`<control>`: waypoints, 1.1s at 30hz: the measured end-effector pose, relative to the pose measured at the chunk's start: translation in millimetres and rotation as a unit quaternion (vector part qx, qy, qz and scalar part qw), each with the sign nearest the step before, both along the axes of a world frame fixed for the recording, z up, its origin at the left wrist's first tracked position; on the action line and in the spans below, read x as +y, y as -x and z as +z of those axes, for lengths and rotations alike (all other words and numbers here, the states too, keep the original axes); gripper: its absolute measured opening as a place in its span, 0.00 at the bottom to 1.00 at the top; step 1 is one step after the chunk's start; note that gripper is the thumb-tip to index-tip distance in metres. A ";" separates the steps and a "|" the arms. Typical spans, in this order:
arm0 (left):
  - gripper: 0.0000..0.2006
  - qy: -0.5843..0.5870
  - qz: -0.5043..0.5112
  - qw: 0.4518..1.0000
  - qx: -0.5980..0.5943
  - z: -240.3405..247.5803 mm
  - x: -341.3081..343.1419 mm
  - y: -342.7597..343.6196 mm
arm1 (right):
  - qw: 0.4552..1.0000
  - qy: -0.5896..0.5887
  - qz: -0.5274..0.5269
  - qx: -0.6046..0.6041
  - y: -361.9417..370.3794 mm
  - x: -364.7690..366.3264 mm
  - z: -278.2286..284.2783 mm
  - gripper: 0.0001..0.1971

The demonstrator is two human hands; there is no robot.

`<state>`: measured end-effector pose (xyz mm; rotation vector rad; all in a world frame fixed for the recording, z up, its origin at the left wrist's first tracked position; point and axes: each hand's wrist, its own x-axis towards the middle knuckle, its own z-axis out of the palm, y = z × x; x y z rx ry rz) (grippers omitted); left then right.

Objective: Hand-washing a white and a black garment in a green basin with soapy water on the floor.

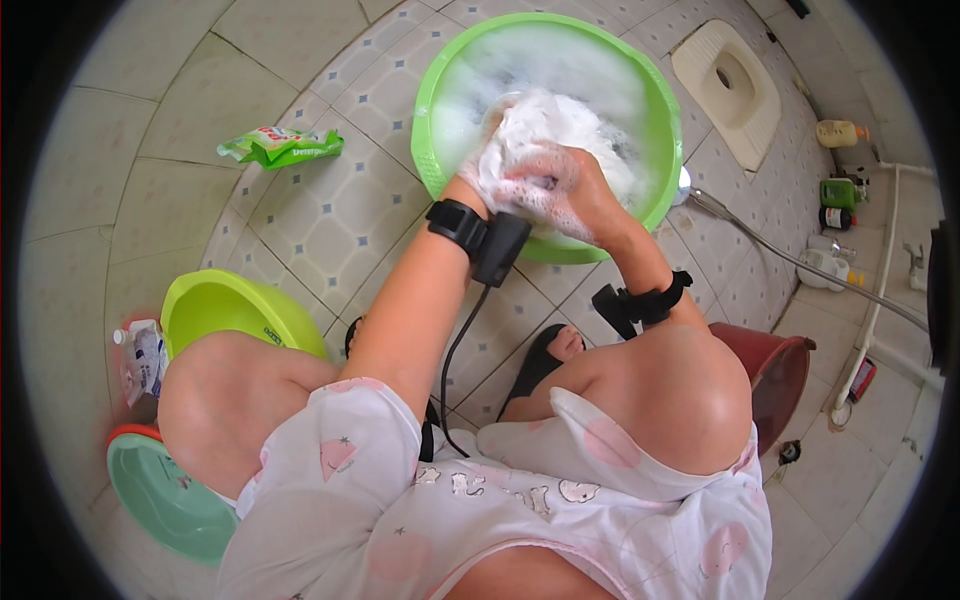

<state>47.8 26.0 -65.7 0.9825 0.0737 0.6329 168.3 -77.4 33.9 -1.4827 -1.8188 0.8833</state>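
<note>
A green basin full of foamy water stands on the tiles in front of me. Over it my two hands come together on a wet white cloth, bunched up and coated in suds. My right hand is closed, its fingers curled around the near part of the cloth. On the other side, my left hand grips the cloth too, its fingers largely covered by foam and fabric. The lower part of the cloth reaches down into the suds, where its outline is lost.
A green detergent bag lies on the floor at left. A yellow-green basin, a teal basin and a red bucket stand near my legs. Behind the basin at right are a squat toilet and a shower head with its hose.
</note>
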 end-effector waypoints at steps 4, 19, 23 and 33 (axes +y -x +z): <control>0.12 0.217 0.093 0.971 0.027 25.8 -3.4 -1.2 | 0.987 -0.046 -0.068 -0.140 -32.5 -7.3 -41.9 0.10; 0.13 0.360 0.049 0.932 -0.004 -23.6 -44.1 -32.6 | 0.938 -0.213 -0.226 -0.155 -1.6 2.0 -26.2 0.13; 0.15 0.010 0.187 0.963 0.192 7.7 -55.1 -49.6 | 0.925 -0.113 -0.333 -0.146 -66.9 18.0 -73.9 0.14; 0.17 0.357 -0.013 0.932 -0.068 71.5 -1.5 -17.0 | 0.941 -0.047 -0.299 0.150 -75.8 14.6 -36.4 0.19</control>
